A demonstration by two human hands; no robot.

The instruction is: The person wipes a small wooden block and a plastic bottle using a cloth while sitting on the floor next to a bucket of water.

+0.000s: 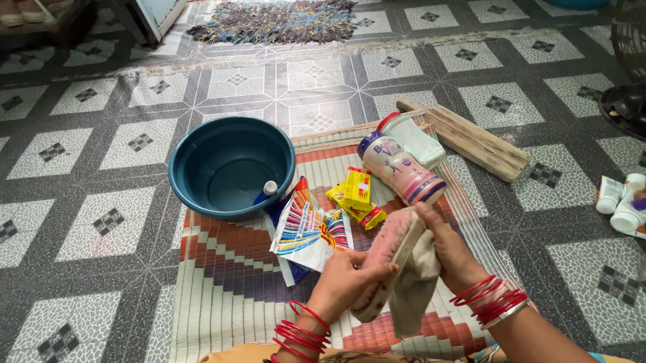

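Low in the frame's centre, the left hand is gripping a pink scrubbing brush while the right hand is clutching a beige cloth against it; either could be slipping onto the striped mat.

A patterned tile floor carries a striped woven mat. Taking the blue basin as landmark: it sits on the mat's far left corner. Just right of it lie colourful packets, 2 yellow boxes and 2 jars. Further right, a wooden plank rests on the tiles; beyond the basin lies a rug.
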